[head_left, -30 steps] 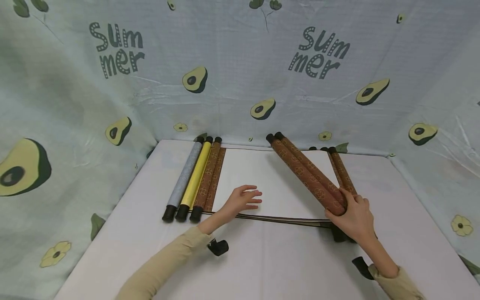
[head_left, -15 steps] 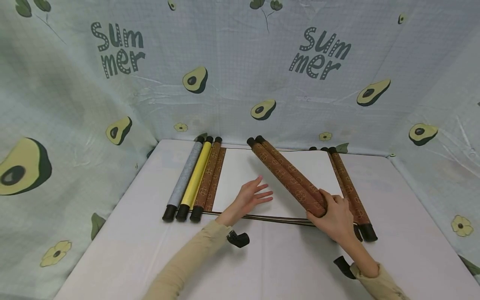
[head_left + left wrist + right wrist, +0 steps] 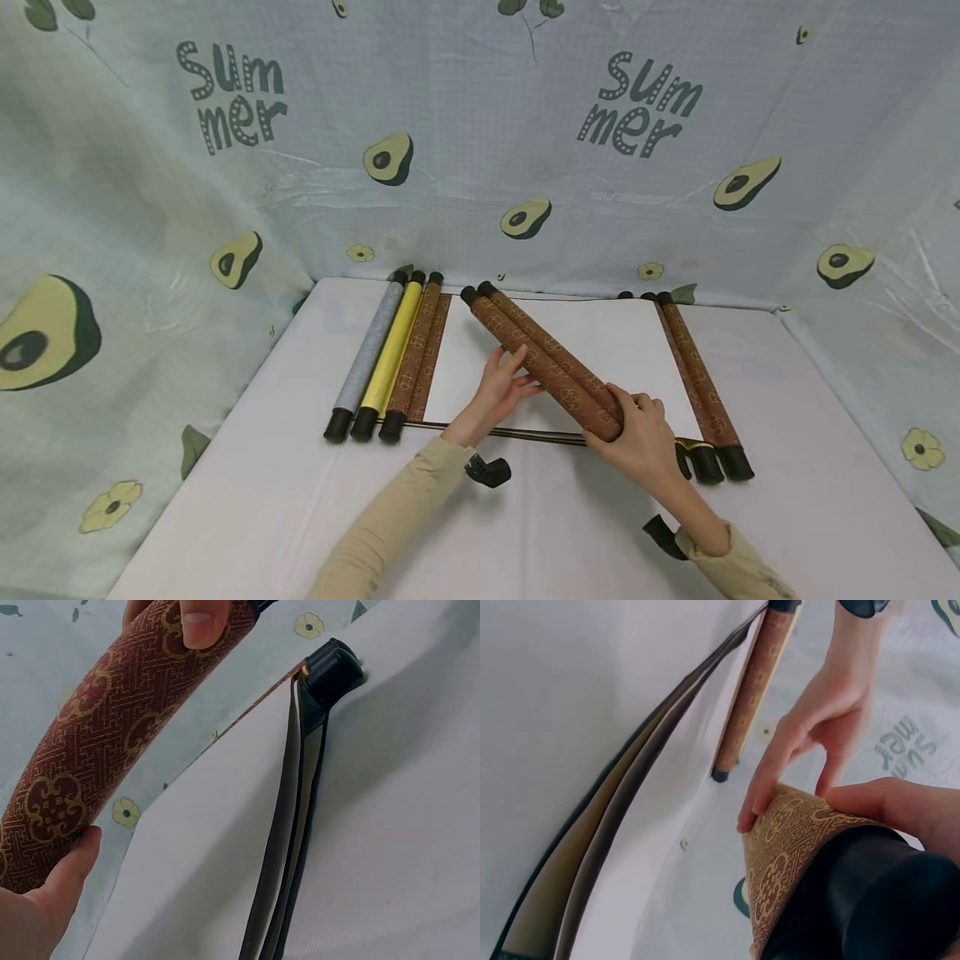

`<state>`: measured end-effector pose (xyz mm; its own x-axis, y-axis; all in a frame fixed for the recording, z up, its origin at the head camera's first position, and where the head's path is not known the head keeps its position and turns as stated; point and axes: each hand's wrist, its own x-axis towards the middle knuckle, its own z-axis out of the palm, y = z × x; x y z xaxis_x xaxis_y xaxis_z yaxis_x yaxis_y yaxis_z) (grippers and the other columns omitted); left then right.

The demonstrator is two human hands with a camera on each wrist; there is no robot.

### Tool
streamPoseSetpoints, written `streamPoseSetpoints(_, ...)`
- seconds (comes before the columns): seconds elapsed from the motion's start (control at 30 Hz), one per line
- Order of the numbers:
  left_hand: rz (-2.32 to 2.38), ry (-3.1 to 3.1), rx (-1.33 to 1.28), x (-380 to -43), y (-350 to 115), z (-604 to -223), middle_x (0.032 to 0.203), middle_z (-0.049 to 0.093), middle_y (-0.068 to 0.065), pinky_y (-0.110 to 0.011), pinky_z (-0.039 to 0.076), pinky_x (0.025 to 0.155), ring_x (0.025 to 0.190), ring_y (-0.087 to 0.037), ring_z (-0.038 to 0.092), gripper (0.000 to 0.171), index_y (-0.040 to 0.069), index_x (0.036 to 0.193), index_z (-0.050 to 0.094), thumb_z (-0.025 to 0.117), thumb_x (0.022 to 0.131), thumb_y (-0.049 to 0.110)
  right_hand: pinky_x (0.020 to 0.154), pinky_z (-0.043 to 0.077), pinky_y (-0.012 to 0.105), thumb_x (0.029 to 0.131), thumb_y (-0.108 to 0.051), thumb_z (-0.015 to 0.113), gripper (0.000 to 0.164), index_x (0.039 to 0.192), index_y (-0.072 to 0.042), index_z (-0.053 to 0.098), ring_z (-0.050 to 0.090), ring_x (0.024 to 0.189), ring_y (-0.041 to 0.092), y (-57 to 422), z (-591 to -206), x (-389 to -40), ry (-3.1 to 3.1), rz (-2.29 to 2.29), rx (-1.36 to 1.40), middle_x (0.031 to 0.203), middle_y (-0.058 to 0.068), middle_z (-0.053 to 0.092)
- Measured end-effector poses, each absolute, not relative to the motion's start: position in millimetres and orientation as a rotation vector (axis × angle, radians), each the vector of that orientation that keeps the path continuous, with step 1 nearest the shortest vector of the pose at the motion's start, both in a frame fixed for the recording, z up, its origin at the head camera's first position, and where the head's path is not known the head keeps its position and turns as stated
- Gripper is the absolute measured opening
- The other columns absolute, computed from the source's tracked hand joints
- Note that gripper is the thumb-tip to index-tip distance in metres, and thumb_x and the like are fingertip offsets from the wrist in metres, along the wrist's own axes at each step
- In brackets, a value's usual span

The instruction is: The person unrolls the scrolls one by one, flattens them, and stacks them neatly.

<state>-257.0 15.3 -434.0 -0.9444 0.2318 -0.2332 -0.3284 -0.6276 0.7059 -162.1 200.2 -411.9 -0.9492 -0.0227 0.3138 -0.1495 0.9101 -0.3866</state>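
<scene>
A brown scroll (image 3: pixel 551 358) with gold flower patterns, wound as two side-by-side rolls, is held aslant above white paper. My right hand (image 3: pixel 637 433) grips its near end, by the black knobs seen in the right wrist view. Farther along, my left hand (image 3: pixel 498 392) touches the scroll; its fingers look fairly straight in the right wrist view. The thumb (image 3: pixel 71 874) lies against the patterned cloth in the left wrist view. Beneath is the white sheet (image 3: pixel 622 342), spread between brown rolls on the left and a brown roll (image 3: pixel 697 375) on the right.
At the left lie a grey roll (image 3: pixel 371 350), a yellow roll (image 3: pixel 393 350) and a brown roll (image 3: pixel 412 358), all with black knobs. More black knobs (image 3: pixel 705 464) show at the near right. A printed cloth (image 3: pixel 450 200) hangs behind the white table (image 3: pixel 525 533).
My right hand has carried the brown scroll leftward and slightly nearer. My left hand has moved rightward and now touches it. The right-hand roll has come into fuller view.
</scene>
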Motion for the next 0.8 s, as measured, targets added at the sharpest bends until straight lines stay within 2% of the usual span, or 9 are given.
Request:
streamPoseSetpoints(0.33, 2.588, 1.277, -0.221, -257, 12, -438, 0.133, 0.033, -0.024, -0.053, 0.037, 0.094, 0.118, -0.044, 0.041, 0.066, 0.014, 0.141, 0.006, 0.049, 0.091, 0.012, 0.057, 0.042, 0.039, 0.068, -0.037, 0.072, 0.075, 0.127, 0.001, 0.043, 0.046, 0.086, 0.036, 191, -405, -162, -2.871, 0.633, 0.255, 0.104, 0.026, 0.050)
streamPoseSetpoints(0.47, 2.564, 1.308, -0.246, -258, 9, -439, 0.128, 0.038, -0.021, -0.042, 0.049, 0.078, 0.108, -0.037, 0.050, 0.065, 0.015, 0.141, 0.010, 0.050, 0.090, 0.012, 0.061, 0.042, 0.038, 0.070, -0.039, 0.071, 0.080, 0.130, 0.004, 0.039, 0.045, 0.087, 0.035, 192, -403, -163, -2.969, 0.697, 0.303, 0.107, 0.027, 0.048)
streamPoseSetpoints(0.6, 2.552, 1.323, -0.231, -260, 7, -440, 0.118, 0.043, -0.015, -0.029, 0.050, 0.060, 0.090, -0.025, 0.056, 0.064, 0.016, 0.140, 0.013, 0.052, 0.089, 0.011, 0.062, 0.043, 0.037, 0.069, -0.041, 0.071, 0.087, 0.132, 0.006, 0.034, 0.047, 0.088, 0.033, 194, -400, -166, -3.052, 0.765, 0.346, 0.110, 0.029, 0.046)
streamPoseSetpoints(0.7, 2.545, 1.334, -0.205, -261, 5, -441, 0.108, 0.045, -0.010, -0.027, 0.049, 0.056, 0.079, -0.019, 0.057, 0.062, 0.015, 0.139, 0.016, 0.052, 0.089, 0.011, 0.062, 0.045, 0.035, 0.071, -0.041, 0.070, 0.088, 0.133, 0.007, 0.031, 0.050, 0.086, 0.028, 197, -399, -171, -3.101, 0.882, 0.396, 0.107, 0.027, 0.047)
streamPoseSetpoints(0.8, 2.520, 1.360, -0.178, -262, 3, -444, 0.101, 0.046, -0.007, -0.027, 0.049, 0.056, 0.076, -0.018, 0.057, 0.060, 0.015, 0.138, 0.020, 0.052, 0.088, 0.011, 0.060, 0.046, 0.030, 0.077, -0.040, 0.065, 0.081, 0.134, 0.006, 0.030, 0.055, 0.080, 0.021, 200, -401, -178, -3.145, 1.071, 0.454, 0.099, 0.021, 0.053)
